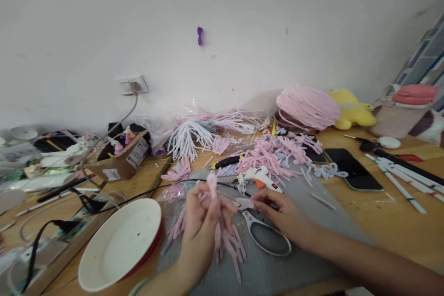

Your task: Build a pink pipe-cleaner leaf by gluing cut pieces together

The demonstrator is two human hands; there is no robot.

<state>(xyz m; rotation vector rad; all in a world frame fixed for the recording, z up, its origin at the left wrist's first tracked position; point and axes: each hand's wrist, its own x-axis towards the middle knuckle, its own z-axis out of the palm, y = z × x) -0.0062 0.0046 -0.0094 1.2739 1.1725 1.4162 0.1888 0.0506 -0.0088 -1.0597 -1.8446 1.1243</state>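
Observation:
My left hand point(201, 226) is closed with its fingertips pinching a bent pink pipe cleaner point(212, 184), held upright over the grey mat point(312, 245). My right hand point(286, 215) has thumb and fingers pinched together on a short pink pipe cleaner piece point(244, 203). Scissors point(248, 218) with a large looped handle lie on the mat just below that piece. Pink pipe cleaner strips point(233, 247) spread out beneath and behind my left hand, partly hidden by it. Beyond my right hand is a white glue gun point(260, 176) with an orange trigger.
Pink and lilac pipe cleaner pieces point(267, 159) are heaped behind the mat, near a white pipe cleaner bundle point(190, 136). A round white dish point(121, 240) stands left, by a power strip and cables. A phone point(352, 169) and striped sticks point(398, 185) lie right.

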